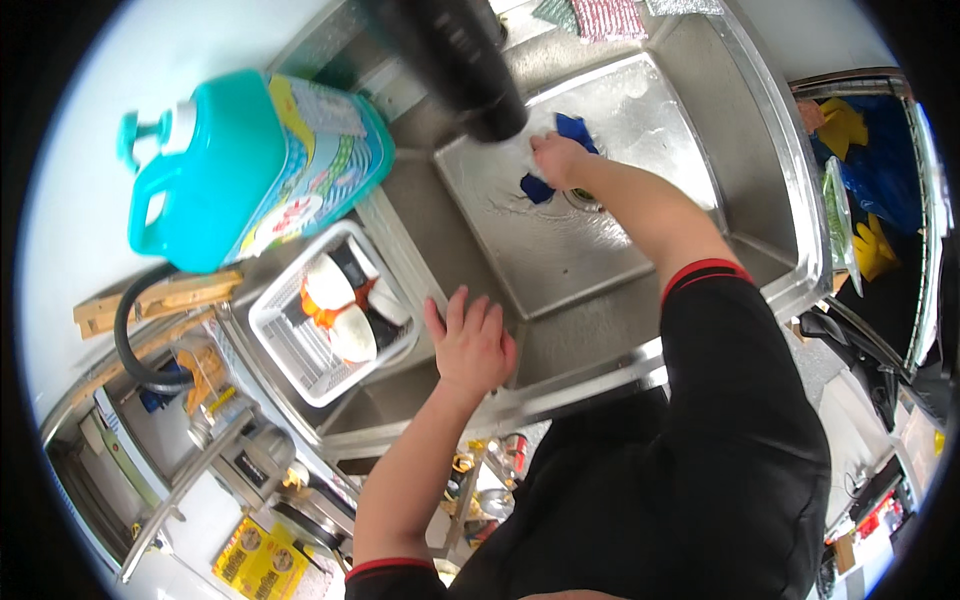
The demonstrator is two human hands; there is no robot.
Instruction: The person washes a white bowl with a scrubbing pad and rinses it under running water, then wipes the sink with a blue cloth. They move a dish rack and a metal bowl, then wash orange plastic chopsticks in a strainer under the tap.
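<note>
My right hand (pixel 559 159) is closed on a dark blue cloth (pixel 574 132), whose ends stick out on both sides of the fingers. It presses the cloth to the wet floor of a stainless steel sink basin (pixel 555 247), beside the drain (pixel 583 198). With its fingers spread, my left hand (pixel 471 341) rests at the divider between this basin and a smaller one, and holds nothing. Just left of it a white plastic basket (pixel 276 352) sits over the smaller basin, with several white, black and orange items inside.
A large turquoise detergent jug (pixel 225 165) stands at the left behind the basket. A black cylindrical object (pixel 465 67) hangs over the basin's far left side. Scouring pads (pixel 607 16) lie on the far ledge. Yellow gloves (pixel 874 247) are at the right, beyond the sink rim.
</note>
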